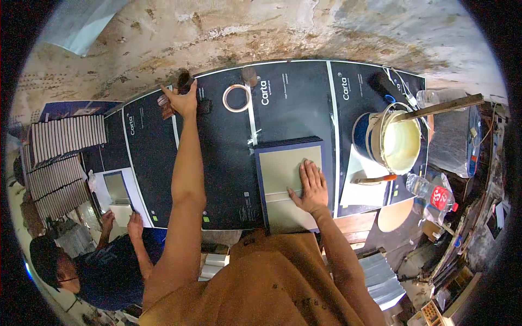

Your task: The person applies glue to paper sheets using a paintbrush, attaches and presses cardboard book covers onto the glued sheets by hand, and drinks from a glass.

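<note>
My left hand (181, 102) reaches to the back edge of the table, its thumb and a finger spread wide around a dark cylinder-like object (185, 81). A firm hold on it is not visible. Just under those fingers is a reddish-brown block (166, 108). My right hand (312, 189) lies flat, fingers outstretched, on a stack of grey-beige boards with dark blue borders (277, 163). Pale lines run across the top board near that hand.
A roll of tape (237, 98) and a brown lump (249, 76) sit toward the back. At right stand a bucket of pale paste (401, 144) with a wooden stick (443, 107), an orange-handled brush (375, 179) and a plastic bottle (435, 194). A co-worker (103, 266) works at left beside stacked boards (68, 138).
</note>
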Motion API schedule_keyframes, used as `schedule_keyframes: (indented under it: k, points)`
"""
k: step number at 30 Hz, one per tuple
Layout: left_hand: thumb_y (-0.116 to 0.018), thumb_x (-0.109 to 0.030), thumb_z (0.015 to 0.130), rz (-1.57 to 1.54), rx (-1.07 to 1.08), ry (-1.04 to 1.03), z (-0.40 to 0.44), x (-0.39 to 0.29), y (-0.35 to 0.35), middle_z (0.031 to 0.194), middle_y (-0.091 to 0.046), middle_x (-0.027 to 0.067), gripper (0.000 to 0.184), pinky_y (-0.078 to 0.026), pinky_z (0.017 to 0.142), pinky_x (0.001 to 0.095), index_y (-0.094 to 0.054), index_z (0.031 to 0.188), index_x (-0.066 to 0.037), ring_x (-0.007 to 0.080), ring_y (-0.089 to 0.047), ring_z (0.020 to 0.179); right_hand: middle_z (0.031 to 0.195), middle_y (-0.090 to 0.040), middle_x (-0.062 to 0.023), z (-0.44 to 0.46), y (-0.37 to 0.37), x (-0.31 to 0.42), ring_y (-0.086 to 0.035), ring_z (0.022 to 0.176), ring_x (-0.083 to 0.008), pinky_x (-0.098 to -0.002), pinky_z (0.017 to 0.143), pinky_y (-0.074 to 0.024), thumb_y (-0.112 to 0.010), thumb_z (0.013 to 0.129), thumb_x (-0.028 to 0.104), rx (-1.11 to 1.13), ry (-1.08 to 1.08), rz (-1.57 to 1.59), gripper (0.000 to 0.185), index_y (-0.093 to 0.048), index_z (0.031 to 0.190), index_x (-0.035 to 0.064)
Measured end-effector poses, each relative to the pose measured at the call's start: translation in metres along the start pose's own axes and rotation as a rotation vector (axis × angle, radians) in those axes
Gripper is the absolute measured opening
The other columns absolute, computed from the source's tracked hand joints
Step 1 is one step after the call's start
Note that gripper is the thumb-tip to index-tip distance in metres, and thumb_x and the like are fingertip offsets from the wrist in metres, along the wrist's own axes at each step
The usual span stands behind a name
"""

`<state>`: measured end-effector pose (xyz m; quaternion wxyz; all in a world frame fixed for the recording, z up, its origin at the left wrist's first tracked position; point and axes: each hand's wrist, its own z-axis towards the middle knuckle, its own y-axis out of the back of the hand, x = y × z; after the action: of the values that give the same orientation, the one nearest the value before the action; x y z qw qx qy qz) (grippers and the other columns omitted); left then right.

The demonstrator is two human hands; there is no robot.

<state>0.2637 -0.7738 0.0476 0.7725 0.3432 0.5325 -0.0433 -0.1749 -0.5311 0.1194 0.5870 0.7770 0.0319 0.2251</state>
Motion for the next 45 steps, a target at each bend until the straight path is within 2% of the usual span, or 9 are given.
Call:
schedule_keyframes:
  k: [2, 5, 8, 12, 20, 29, 32, 38, 45]
  points:
    - [-0.093, -0.029, 0.062, -0.059, 0.007, -0.051, -0.001, -0.003, 0.002, 0.127, -0.060, 0.0313, 0.126, -0.044, 0.104, 0.0415, -0.015, 0.156, 0.001, 0.0368, -0.058, 0.121, 0.163, -0.022, -0.0114, -0.001, 0.002, 0.000, -0.021, 0.151, -0.0278, -0.0470, 0.122, -0.0193, -0.061, 0.087, 0.055, -0.008, 0.007, -0.010, 0.090, -0.025, 0.155, 0.0081]
    - [-0.093, -0.031, 0.062, 0.097, -0.063, -0.150, 0.008, 0.030, -0.007, 0.133, -0.055, 0.0333, 0.126, -0.042, 0.106, 0.0427, -0.015, 0.155, 0.001, 0.0397, -0.055, 0.125, 0.163, -0.022, -0.0115, 0.000, 0.002, 0.002, -0.021, 0.151, -0.0278, -0.0472, 0.121, -0.0206, -0.061, 0.087, 0.055, -0.034, 0.017, -0.001, 0.090, -0.025, 0.155, 0.0079]
    - [-0.093, -0.031, 0.061, 0.039, -0.010, -0.072, 0.011, 0.034, -0.006, 0.137, -0.050, 0.0351, 0.127, -0.040, 0.109, 0.0435, -0.014, 0.155, 0.002, 0.0418, -0.051, 0.129, 0.164, -0.021, -0.0114, 0.001, 0.004, 0.002, -0.021, 0.151, -0.0276, -0.0472, 0.121, -0.0204, -0.061, 0.088, 0.055, -0.039, 0.015, 0.006, 0.090, -0.025, 0.156, 0.0081]
    - [-0.093, -0.032, 0.061, -0.003, 0.000, -0.111, 0.014, 0.047, -0.011, 0.138, -0.049, 0.0346, 0.128, -0.038, 0.112, 0.0429, -0.013, 0.154, 0.004, 0.0427, -0.049, 0.131, 0.164, -0.020, -0.0107, -0.001, 0.002, 0.001, -0.020, 0.151, -0.0268, -0.0465, 0.122, -0.0187, -0.060, 0.088, 0.055, -0.025, 0.013, -0.007, 0.091, -0.023, 0.156, 0.0085]
    - [-0.095, -0.031, 0.059, 0.295, -0.032, -0.150, 0.001, 0.013, 0.004, 0.137, -0.052, 0.0317, 0.134, -0.037, 0.112, 0.0428, -0.007, 0.156, 0.000, 0.0416, -0.051, 0.130, 0.164, -0.020, -0.0100, -0.002, 0.002, 0.001, -0.019, 0.151, -0.0262, -0.0452, 0.122, -0.0180, -0.061, 0.088, 0.056, -0.004, 0.004, -0.017, 0.091, -0.024, 0.156, 0.0084]
    - [-0.095, -0.029, 0.059, 0.086, 0.072, -0.119, 0.012, 0.028, 0.007, 0.131, -0.060, 0.0246, 0.135, -0.040, 0.109, 0.0433, -0.006, 0.157, -0.003, 0.0387, -0.056, 0.124, 0.163, -0.022, -0.0103, 0.000, 0.006, 0.003, -0.020, 0.151, -0.0270, -0.0464, 0.122, -0.0203, -0.061, 0.087, 0.056, -0.023, 0.004, -0.003, 0.090, -0.026, 0.156, 0.0083]
    - [-0.095, -0.029, 0.059, 0.166, 0.068, -0.083, 0.003, 0.003, 0.016, 0.133, -0.060, 0.0219, 0.135, -0.040, 0.109, 0.0428, -0.005, 0.157, -0.003, 0.0388, -0.056, 0.124, 0.163, -0.022, -0.0103, -0.001, 0.004, 0.003, -0.021, 0.151, -0.0269, -0.0463, 0.122, -0.0202, -0.061, 0.088, 0.056, -0.032, 0.005, 0.003, 0.090, -0.027, 0.155, 0.0080]
    - [-0.094, -0.035, 0.058, 0.244, 0.064, -0.057, 0.009, 0.019, 0.015, 0.136, -0.059, 0.0186, 0.136, -0.038, 0.111, 0.0419, -0.007, 0.158, -0.005, 0.0378, -0.054, 0.127, 0.163, -0.023, -0.0103, -0.002, 0.004, 0.002, -0.022, 0.150, -0.0269, -0.0463, 0.121, -0.0204, -0.060, 0.088, 0.056, -0.057, 0.020, -0.007, 0.089, -0.027, 0.155, 0.0069]
    - [-0.094, -0.043, 0.055, 0.208, 0.057, -0.068, 0.002, 0.012, 0.030, 0.138, -0.059, 0.0146, 0.139, -0.026, 0.117, 0.0478, -0.010, 0.156, 0.000, 0.0343, -0.052, 0.130, 0.163, -0.022, -0.0106, -0.003, 0.002, 0.002, -0.022, 0.150, -0.0278, -0.0464, 0.121, -0.0205, -0.060, 0.088, 0.056, -0.046, 0.020, -0.020, 0.090, -0.026, 0.156, 0.0075]
